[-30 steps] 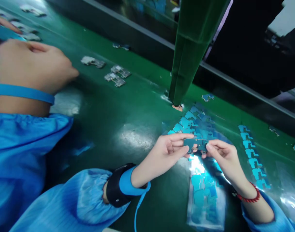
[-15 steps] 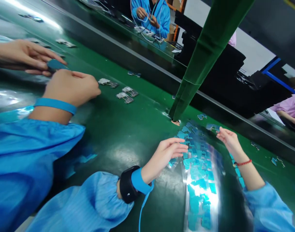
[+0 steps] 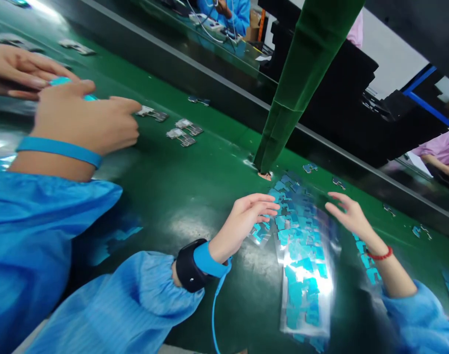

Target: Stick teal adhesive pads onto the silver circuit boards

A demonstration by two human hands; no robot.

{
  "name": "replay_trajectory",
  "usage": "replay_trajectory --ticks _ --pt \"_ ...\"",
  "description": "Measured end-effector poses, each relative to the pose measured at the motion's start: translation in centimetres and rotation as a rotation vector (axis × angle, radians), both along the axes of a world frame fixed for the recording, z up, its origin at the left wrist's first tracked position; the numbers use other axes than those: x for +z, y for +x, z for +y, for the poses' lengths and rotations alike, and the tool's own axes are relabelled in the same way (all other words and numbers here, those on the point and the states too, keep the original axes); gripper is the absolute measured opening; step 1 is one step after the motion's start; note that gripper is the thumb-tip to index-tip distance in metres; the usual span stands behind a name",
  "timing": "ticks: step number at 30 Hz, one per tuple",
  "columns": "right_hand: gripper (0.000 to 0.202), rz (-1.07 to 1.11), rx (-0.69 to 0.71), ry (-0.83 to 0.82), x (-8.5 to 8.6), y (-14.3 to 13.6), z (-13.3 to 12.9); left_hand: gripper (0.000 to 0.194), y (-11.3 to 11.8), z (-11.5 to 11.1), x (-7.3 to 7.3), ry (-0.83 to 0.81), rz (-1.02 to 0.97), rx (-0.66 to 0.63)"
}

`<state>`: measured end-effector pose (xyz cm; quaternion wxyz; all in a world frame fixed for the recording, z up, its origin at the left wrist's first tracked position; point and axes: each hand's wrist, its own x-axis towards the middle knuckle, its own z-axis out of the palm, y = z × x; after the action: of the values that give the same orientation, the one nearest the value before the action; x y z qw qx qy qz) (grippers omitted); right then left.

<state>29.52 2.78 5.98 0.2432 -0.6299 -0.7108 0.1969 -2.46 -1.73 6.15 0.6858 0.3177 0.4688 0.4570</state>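
My left hand (image 3: 248, 214), with an anti-static strap (image 3: 210, 260) and a black band at the wrist, reaches over the left edge of a clear plastic tray (image 3: 283, 319). Its fingers are stretched out and nothing shows in them. Small circuit boards (image 3: 300, 253) with shiny blue film lie in the tray in close rows. To the tray's right, my right hand (image 3: 348, 211), with a red bracelet, hovers with thumb and fingers apart, holding nothing. Just beyond its fingertips, a single small board (image 3: 338, 184) rests on the green table. More blue-filmed boards (image 3: 260, 232) lie beneath my left hand.
At left, a co-worker's hands (image 3: 73, 115) hold a blue piece. Several metal-and-white boards (image 3: 181, 136) lie on the green table (image 3: 210, 182). A green wrapped post (image 3: 283, 108) rises behind the tray. Loose boards (image 3: 310, 168) lie along the far edge.
My right hand has let go of the small board, which now lies on the table, and its fingers have spread. The co-worker's hands have shifted left in view.
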Motion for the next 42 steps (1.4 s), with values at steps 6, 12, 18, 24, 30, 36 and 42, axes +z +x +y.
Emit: replay_trajectory --ticks 6,12,18,24,30,36,42 --pt "0.063 -0.266 0.423 -0.024 -2.8 -5.0 -5.2 0.020 0.3 0.2 -0.7 0.004 0.039 -0.002" --pt "0.045 -0.316 0.423 0.137 -2.7 -4.8 -5.7 0.014 0.4 0.1 -1.2 0.025 0.117 -0.190" --pt "0.046 -0.325 0.637 0.018 -2.4 -6.1 -7.3 0.015 0.7 0.2 -2.0 0.080 0.244 -0.265" --pt "0.020 -0.114 0.425 0.237 -1.6 -7.0 -7.6 0.023 0.8 0.1 -2.2 0.171 0.313 -0.365" --pt "0.036 -0.080 0.423 0.351 -0.1 -9.4 -8.6 0.034 1.0 -0.7 -1.1 0.218 0.193 -0.372" --pt "0.044 0.054 0.460 0.212 0.8 -10.4 -8.5 0.030 0.9 -0.9 -0.7 0.133 -0.028 -0.342" --pt "0.028 0.130 0.329 0.155 1.3 -12.1 -7.6 0.022 1.1 -1.0 -1.0 0.256 0.028 -0.352"
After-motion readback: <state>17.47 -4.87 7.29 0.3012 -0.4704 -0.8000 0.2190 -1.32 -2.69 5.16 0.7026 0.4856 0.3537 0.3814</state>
